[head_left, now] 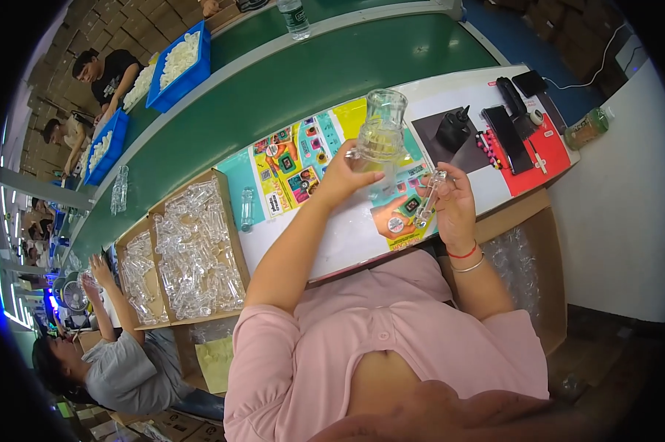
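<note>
My left hand (341, 179) is closed round the lower part of a large clear vessel (384, 121), wide at its top and bulging lower down. Close by on the right, my right hand (456, 208) pinches a small clear tube-shaped piece (427, 197), tilted, its upper end near the fingertips. The two pieces are apart. Both are over a tabletop covered with colourful printed sheets (292, 166). A short clear tube (247, 209) lies on the left part of this surface. Whether the clear pieces are glass or plastic, I cannot tell.
A cardboard box (237, 258) of clear tubes stands at left. Right of the sheets are a black squeeze bottle (453, 131), beads (488, 150), a phone (507, 140) and a jar (589, 128). Beyond runs a green conveyor (273, 96). Co-workers sit at left, near blue trays (206, 51).
</note>
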### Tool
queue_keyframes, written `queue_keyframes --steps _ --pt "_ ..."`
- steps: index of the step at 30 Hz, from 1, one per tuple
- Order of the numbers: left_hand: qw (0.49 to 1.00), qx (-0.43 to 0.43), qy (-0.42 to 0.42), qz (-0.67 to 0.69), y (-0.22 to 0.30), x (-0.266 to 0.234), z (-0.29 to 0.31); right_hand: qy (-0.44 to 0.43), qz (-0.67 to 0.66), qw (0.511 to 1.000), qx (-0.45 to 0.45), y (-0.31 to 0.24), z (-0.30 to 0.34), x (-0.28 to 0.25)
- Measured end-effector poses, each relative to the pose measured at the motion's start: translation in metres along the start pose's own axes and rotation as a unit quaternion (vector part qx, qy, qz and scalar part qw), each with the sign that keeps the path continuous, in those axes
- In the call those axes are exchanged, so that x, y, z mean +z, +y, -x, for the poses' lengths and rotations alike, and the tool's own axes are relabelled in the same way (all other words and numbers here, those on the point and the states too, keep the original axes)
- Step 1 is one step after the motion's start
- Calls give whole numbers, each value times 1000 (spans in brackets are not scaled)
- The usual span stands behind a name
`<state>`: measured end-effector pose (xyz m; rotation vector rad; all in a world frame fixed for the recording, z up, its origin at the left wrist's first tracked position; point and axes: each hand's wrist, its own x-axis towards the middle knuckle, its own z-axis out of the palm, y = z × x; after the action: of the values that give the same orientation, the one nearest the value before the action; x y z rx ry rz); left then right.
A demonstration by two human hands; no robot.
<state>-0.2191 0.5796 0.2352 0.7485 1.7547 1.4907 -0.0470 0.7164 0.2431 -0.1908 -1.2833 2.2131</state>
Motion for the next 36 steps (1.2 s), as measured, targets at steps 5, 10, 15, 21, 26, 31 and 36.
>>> queue_keyframes --steps 5,10,15,21,26,31,36 --pt "965 142 71 210 4 20 89 -80 9 997 12 0 16 20" --pt "939 203 141 240 38 29 149 -179 -24 983 28 0 28 49" --pt "951 173 120 226 35 22 174 -218 19 976 15 -4 38 67" --pt "947 176 112 243 37 20 186 -236 84 968 -23 -7 50 73" --pt "943 201 105 244 31 21 194 -243 123 957 -102 -7 56 81" --pt "943 151 57 289 27 9 213 -327 240 913 46 -19 67 76" --pt "932 133 84 325 30 13 244 -412 266 865 -104 -38 46 118"
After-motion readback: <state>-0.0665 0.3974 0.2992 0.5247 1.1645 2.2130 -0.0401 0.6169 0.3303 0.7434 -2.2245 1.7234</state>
